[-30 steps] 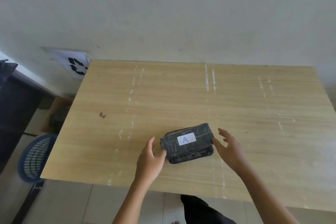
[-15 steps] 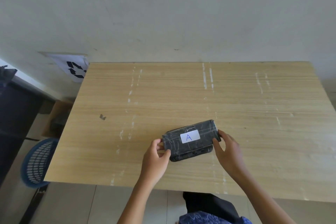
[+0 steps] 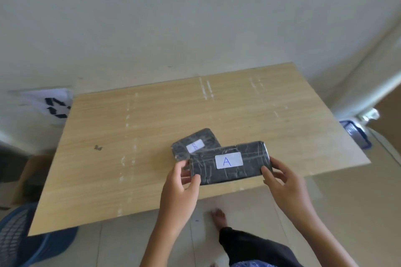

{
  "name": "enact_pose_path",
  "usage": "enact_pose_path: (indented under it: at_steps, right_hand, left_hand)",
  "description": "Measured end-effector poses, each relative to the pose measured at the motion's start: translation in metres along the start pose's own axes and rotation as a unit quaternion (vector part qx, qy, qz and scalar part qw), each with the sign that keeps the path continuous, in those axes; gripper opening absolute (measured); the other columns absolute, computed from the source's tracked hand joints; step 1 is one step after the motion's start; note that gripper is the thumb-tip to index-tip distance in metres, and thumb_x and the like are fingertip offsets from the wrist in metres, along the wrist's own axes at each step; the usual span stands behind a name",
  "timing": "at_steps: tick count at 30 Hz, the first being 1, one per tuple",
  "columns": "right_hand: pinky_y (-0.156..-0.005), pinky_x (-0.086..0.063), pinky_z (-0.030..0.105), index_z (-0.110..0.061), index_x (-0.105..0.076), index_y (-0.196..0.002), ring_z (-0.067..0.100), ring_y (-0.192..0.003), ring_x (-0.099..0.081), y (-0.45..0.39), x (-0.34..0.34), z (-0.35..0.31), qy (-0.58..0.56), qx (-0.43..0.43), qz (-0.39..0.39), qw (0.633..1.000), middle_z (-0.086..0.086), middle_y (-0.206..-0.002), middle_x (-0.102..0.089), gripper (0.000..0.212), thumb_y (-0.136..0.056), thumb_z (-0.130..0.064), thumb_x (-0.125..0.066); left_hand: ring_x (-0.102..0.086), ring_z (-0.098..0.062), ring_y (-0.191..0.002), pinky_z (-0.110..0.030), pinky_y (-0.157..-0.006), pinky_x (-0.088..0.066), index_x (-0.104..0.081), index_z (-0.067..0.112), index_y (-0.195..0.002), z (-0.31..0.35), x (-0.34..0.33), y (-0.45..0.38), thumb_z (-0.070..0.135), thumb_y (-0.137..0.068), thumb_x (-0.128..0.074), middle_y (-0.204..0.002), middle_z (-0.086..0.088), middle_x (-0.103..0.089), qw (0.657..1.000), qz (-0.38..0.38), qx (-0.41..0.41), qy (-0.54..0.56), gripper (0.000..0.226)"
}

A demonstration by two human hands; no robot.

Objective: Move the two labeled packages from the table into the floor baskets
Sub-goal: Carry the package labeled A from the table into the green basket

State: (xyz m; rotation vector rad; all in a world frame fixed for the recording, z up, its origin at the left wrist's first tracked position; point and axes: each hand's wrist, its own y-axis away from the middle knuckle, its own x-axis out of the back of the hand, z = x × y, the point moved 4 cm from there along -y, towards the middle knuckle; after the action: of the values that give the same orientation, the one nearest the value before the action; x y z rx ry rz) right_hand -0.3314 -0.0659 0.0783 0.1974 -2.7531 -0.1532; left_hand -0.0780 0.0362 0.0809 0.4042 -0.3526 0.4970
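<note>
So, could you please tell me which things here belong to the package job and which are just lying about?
Part of the job:
- package A, held by the left hand and right hand
- package B, on the table
- blue basket, floor left
- blue basket, floor right

Just lying about:
- printed sheet on the wall
- cardboard box on the floor

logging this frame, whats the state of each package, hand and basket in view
package A: lifted, held at both ends
package B: lying flat on the table, untouched
left hand: gripping A's left end
right hand: gripping A's right end
left blue basket: on the floor, contents unclear
right blue basket: mostly hidden
</note>
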Motion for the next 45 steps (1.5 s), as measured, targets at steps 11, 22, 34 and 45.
enact_pose_path:
  at_steps: [11,22,34,45]
  right_hand:
    - [-0.065,-0.054,0.009,-0.021,-0.063,-0.128,0.001,-0.084,-0.07,0.082,0.183,0.04,-0.042,-0.009,0.243,0.969,-0.013,-0.102,-0.071,0.042,-0.087,-0.013,-0.069]
    - [-0.069,-0.053,0.007,-0.019,-0.064,-0.129,-0.004,-0.09,-0.069,0.091,0.397,0.111,-0.045,0.011,0.268,0.962,-0.014,-0.111,-0.071,0.045,-0.085,-0.02,-0.073]
    - [-0.063,-0.049,0.004,-0.021,-0.062,-0.13,-0.008,-0.091,-0.066,0.006,0.538,0.156,-0.009,0.014,0.247,0.969,-0.03,-0.103,-0.063,0.045,-0.086,-0.021,-0.072]
    - [-0.064,-0.051,0.007,-0.025,-0.066,-0.112,-0.004,-0.08,-0.069,-0.148,0.615,0.187,0.019,-0.057,0.21,0.976,-0.012,-0.099,-0.071,0.029,-0.085,-0.017,-0.074]
  left_hand:
    - [-0.053,0.007,-0.091,-0.011,-0.082,-0.039,-0.048,0.025,-0.144,0.096,-0.15,0.093,0.038,-0.097,-0.054,-0.12,0.021,-0.052,0.969,-0.082,-0.172,-0.16,0.049]
    - [-0.052,-0.001,-0.109,-0.027,-0.097,-0.044,-0.047,0.02,-0.145,0.184,-0.335,0.165,0.035,-0.094,-0.062,-0.122,0.015,-0.048,0.949,-0.158,-0.205,-0.179,0.056]
    - [-0.064,-0.018,-0.11,-0.041,-0.096,-0.052,-0.056,0.025,-0.138,0.259,-0.498,0.158,0.038,-0.088,-0.063,-0.127,0.007,-0.065,0.969,-0.106,-0.126,-0.183,0.052]
    - [-0.065,-0.018,-0.102,-0.032,-0.081,-0.051,-0.038,0.028,-0.15,0.314,-0.646,0.033,0.04,-0.086,-0.061,-0.126,0.006,-0.062,0.958,-0.172,-0.091,-0.212,0.069]
